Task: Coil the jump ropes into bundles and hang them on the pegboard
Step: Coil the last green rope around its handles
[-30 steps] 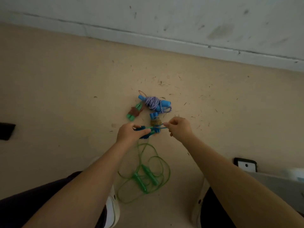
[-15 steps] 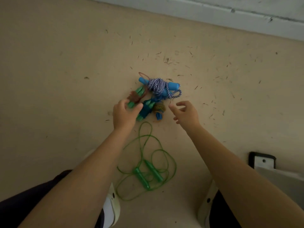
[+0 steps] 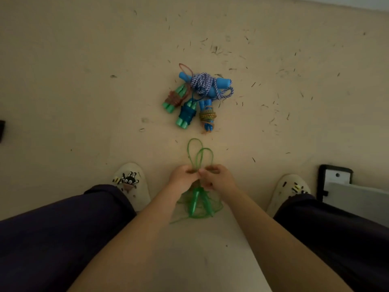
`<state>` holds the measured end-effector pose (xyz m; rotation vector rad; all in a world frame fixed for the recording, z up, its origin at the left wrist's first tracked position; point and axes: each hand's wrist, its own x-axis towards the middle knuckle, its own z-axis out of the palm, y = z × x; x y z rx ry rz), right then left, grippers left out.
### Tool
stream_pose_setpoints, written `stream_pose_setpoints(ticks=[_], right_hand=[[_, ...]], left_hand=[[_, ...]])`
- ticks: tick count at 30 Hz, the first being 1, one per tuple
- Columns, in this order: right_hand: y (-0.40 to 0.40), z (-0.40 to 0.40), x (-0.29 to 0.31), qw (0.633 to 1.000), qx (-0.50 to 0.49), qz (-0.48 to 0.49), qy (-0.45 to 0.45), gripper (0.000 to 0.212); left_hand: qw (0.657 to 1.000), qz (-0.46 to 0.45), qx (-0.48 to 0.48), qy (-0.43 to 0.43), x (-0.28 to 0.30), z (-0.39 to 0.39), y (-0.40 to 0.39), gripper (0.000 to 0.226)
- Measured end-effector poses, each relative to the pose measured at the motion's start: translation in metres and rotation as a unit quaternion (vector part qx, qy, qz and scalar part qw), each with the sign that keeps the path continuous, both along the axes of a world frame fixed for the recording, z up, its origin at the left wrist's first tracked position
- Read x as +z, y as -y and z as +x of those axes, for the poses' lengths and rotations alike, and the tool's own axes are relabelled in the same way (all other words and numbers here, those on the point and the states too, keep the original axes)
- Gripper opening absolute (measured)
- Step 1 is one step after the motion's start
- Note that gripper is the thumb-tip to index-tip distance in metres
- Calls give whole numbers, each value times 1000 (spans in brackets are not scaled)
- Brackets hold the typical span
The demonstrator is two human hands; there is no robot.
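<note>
Hands are meeting low over the floor point(image 3: 84, 91), our left hand point(image 3: 182, 177) and right hand point(image 3: 219, 179) both pinching the green jump rope point(image 3: 197, 157) to gather its loops for coiling, while four finished bundles point(image 3: 197, 98) are lying just ahead, keeping clear.

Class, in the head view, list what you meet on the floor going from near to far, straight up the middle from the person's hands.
Green jump rope gripped by left hand and right hand → teal-wrapped bundle → blue-and-white braided bundle → wall base.
</note>
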<state>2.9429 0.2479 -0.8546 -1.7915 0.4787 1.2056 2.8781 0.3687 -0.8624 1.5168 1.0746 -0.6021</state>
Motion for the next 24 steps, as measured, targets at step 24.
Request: stream_pose_setpoints(ticks=[24], right_hand=[[47,10,435,892,83,280,345,12]], left_hand=[[884,3,17,468,422,-9,-4,9]])
